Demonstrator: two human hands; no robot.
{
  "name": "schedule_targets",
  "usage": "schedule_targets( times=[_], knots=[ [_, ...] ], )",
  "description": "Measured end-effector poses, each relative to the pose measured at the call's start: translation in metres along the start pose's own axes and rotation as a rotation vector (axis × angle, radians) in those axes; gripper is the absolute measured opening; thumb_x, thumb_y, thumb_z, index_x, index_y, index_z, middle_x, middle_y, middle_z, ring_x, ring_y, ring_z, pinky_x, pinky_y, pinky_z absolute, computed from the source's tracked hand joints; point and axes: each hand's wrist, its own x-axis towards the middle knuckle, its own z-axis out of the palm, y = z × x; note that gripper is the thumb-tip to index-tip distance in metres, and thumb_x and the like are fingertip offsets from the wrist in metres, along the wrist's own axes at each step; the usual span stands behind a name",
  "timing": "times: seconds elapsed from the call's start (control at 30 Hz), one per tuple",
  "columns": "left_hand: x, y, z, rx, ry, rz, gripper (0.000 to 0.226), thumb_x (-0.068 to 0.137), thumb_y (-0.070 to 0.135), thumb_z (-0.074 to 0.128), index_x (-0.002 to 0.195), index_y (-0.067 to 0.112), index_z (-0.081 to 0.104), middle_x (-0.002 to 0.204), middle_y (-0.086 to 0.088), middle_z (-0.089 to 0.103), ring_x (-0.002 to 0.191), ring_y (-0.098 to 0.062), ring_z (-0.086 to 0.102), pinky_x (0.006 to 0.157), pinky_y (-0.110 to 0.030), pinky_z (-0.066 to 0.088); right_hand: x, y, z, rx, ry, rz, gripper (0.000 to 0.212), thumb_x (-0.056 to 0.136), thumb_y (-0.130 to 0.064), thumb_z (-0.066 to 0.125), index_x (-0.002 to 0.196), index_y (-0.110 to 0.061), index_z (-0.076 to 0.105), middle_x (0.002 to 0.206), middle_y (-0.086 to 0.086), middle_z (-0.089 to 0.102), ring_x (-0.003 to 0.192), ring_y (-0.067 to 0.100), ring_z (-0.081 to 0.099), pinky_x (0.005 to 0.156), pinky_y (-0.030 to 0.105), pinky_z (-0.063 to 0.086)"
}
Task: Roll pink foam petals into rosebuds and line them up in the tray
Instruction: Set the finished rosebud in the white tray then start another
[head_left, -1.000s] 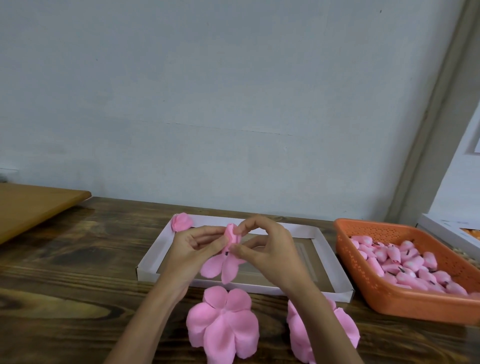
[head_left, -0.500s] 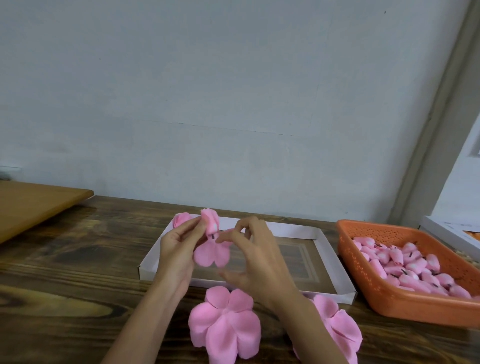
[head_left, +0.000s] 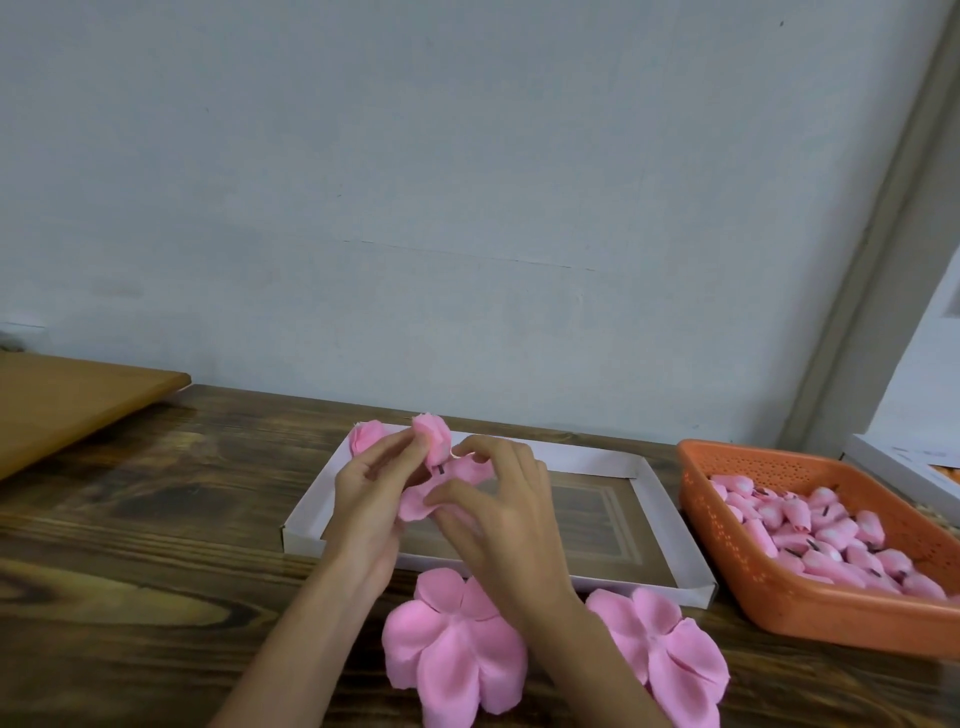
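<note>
Counter (head_left: 156, 545): dark wood-grain top, carrying everything listed below.

Tray (head_left: 670, 525): shallow white cardboard, between the hands and the wall. One finished rosebud (head_left: 366, 434) lies in its far left corner; the rest of the floor is bare, so by judgement the line-up has barely begun.

Basket (head_left: 769, 613): orange perforated plastic, just beside the tray's right wall, holding a heap of small pink rolled cores with dark stubs.

Flat petal pieces: one five-lobed blank (head_left: 452, 644) on the counter near the tray's front wall, a second (head_left: 670, 649) to its right, both untouched.

Left hand (head_left: 369, 499): fingertips clamped on the rolled bud (head_left: 434, 439). Change: a second ago the bud sat low between both hands; it has since been carried up and left, to above the tray's far left area, close beside the finished rosebud.

Right hand (head_left: 498, 514): a second ago pinching the bud top; now its fingers are parted, with the thumb and forefinger tips on the loose lower petals (head_left: 415, 506).

Meaning, as a judgement: the core is set and the wrapping of the outer petals is under way. The piece is not yet placed; it hangs between the two hands, above the tray.
</note>
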Motion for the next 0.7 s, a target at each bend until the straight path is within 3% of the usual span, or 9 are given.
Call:
schedule_targets(
  times=[0.1,0.2,0.33,0.5,0.7],
  knots=[
    [0.003,-0.001,-0.003,-0.047,-0.046,-0.029,0.015,0.093,0.012,0.069,0.083,0.002,0.073,0.083,-0.003,0.067,0.082,-0.016,0.067,0.071,-0.028,0.056,0.003,0.006,-0.005,0.219,-0.064,0.091,0.007,0.090,-0.023,0.079,0.095,-0.027,0.077,0.115,-0.009,0.067,0.109,0.016,0.058,0.090,0.036,0.045],
    [0.005,-0.002,-0.005,-0.048,-0.070,-0.086,0.008,0.082,0.020,0.079,0.087,0.014,0.082,0.085,-0.002,0.074,0.082,-0.016,0.071,0.072,-0.024,0.058,0.004,0.007,-0.008,0.386,-0.098,0.236,0.010,0.096,-0.035,0.073,0.098,-0.026,0.076,0.102,-0.019,0.069,0.103,0.011,0.061,0.088,0.031,0.048],
    [0.004,-0.003,-0.007,-0.022,-0.162,-0.114,0.044,0.066,0.041,0.095,0.100,0.016,0.082,0.101,-0.011,0.079,0.100,-0.022,0.076,0.084,-0.029,0.060,0.007,0.001,-0.012,0.518,-0.105,0.445,0.017,0.095,-0.049,0.070,0.090,-0.034,0.072,0.092,-0.017,0.071,0.093,0.012,0.060,0.073,0.017,0.044],
    [0.003,-0.006,-0.004,-0.001,-0.227,-0.119,0.041,0.088,0.033,0.083,0.118,0.006,0.075,0.117,-0.023,0.074,0.116,-0.036,0.069,0.094,-0.034,0.057,0.008,0.000,-0.014,0.653,-0.057,0.535,0.010,0.098,-0.027,0.070,0.089,-0.025,0.071,0.084,-0.006,0.074,0.080,0.017,0.068,0.071,0.029,0.055],
    [0.000,-0.005,0.003,0.008,-0.203,-0.109,0.040,0.087,0.037,0.082,0.115,0.008,0.077,0.115,-0.022,0.075,0.116,-0.037,0.069,0.092,-0.032,0.058,0.007,0.004,-0.013,0.602,-0.028,0.573,0.011,0.098,-0.027,0.072,0.088,-0.024,0.069,0.081,-0.007,0.072,0.077,0.017,0.070,0.069,0.041,0.058]
  ],
)
